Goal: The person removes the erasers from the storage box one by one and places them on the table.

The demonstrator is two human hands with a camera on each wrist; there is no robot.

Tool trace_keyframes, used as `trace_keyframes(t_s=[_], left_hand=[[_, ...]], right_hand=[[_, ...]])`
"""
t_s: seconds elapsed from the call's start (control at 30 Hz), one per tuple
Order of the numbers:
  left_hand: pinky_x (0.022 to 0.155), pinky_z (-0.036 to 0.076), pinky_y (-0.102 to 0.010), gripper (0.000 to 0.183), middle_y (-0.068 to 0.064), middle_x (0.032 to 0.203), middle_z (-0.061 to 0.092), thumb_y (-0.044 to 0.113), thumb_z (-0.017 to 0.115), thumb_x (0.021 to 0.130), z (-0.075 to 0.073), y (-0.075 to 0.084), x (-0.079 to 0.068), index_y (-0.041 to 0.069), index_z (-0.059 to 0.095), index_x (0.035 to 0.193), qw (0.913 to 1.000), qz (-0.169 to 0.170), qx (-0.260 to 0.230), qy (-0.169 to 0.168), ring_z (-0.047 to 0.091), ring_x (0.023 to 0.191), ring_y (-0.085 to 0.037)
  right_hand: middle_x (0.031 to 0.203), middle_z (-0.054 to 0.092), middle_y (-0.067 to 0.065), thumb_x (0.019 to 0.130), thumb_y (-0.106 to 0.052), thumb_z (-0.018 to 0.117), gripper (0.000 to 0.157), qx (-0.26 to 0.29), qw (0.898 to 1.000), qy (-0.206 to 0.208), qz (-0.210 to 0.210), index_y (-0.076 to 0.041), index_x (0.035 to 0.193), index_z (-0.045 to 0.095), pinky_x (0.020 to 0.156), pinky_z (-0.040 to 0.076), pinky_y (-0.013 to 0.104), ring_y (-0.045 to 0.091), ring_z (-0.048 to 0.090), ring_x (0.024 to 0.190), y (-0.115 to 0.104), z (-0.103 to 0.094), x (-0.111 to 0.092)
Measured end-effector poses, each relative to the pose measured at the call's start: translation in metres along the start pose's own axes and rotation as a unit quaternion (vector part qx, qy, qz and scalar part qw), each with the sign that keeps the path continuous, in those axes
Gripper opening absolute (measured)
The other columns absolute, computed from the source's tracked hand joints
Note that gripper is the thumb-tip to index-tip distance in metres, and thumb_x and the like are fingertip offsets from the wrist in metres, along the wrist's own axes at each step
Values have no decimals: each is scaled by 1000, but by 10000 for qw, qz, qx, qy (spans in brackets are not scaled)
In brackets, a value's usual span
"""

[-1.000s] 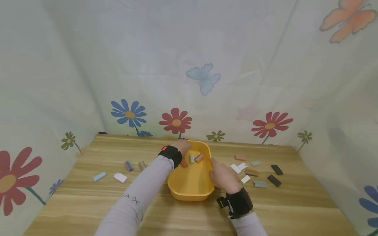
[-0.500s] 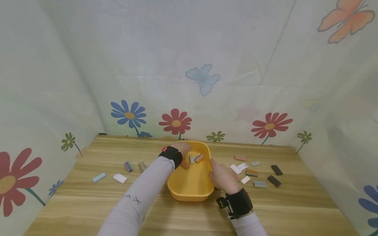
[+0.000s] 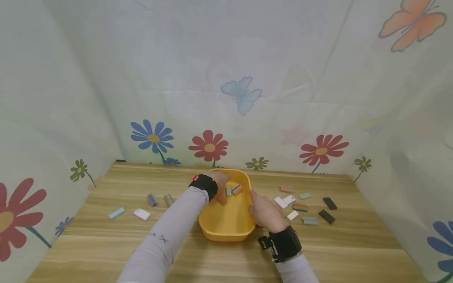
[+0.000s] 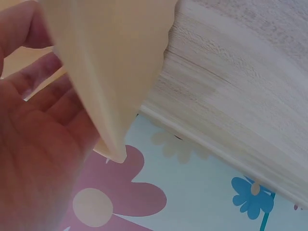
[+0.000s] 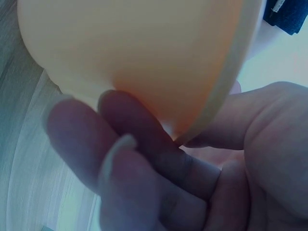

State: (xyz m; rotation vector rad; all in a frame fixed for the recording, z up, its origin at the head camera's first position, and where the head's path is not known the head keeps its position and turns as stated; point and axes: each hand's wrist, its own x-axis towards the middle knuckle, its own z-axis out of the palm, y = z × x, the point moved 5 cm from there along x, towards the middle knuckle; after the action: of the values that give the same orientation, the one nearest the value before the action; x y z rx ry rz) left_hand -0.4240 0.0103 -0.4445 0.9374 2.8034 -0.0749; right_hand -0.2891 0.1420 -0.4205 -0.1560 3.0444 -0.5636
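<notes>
A yellow plastic basin (image 3: 228, 220) stands on the wooden table in the head view. My left hand (image 3: 220, 177) reaches over its left rim, and the fingers are down inside near the far left corner. In the left wrist view, the basin wall (image 4: 110, 72) partly covers the fingers of that hand (image 4: 38, 125); whether they hold anything is hard to make out. At the right side, my right hand (image 3: 265, 212) grips the basin's rim between thumb and fingers. Inside the basin lie an orange-brown block (image 3: 221, 198), a grey-green block (image 3: 228, 191) and an orange-and-purple block (image 3: 237, 190).
To the right lie several small blocks, among them white (image 3: 280, 203), striped orange (image 3: 300, 207), grey-blue (image 3: 310, 221) and black (image 3: 326, 216) ones. On the left are light blue (image 3: 116, 213), white (image 3: 142, 214), purple (image 3: 151, 200) and brown (image 3: 168, 200) blocks. A printed curtain (image 3: 170, 78) borders the table.
The head view has shifted slightly, carrying the whole scene a little to the left in the picture. Both hands and the basin keep their places relative to each other.
</notes>
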Motion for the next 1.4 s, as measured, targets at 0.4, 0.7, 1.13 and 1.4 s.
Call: trace_keyframes(t_s=[0.4,0.7,1.13,1.4], left_hand=[[76,47,-33,50,3,83,60,41,92,61,-12,8,-18,14,64,93,9994,132,12,311,55,79,-18],[73,46,-25,23,-1,100,49,15,72,87,-51,22,-48,16,67,109,9954,431,-641,559,52,81,-17],[83,49,-33,29,-9,116,51,4,71,85,-36,-21,-129,6,65,113,9530,-100,-2070,2208,55,94,-20],[80,50,-38,27,-13,115,51,3,67,83,-12,-48,-166,2,64,110,9296,-1019,-2436,2570,55,89,-24]], right_hand=[[102,64,19,95,-10,56,50,24,10000,-20,23,0,142,42,62,48,37,23,59,75,-1,0,0],[96,63,19,95,-9,53,51,236,9997,-48,63,2,143,39,53,46,32,21,58,64,0,2,0],[99,62,20,97,-11,52,55,276,9990,-269,208,0,148,34,50,44,31,18,56,59,0,5,4],[91,62,18,96,-9,51,54,478,9985,-243,97,1,146,34,47,45,30,17,55,51,2,5,3]])
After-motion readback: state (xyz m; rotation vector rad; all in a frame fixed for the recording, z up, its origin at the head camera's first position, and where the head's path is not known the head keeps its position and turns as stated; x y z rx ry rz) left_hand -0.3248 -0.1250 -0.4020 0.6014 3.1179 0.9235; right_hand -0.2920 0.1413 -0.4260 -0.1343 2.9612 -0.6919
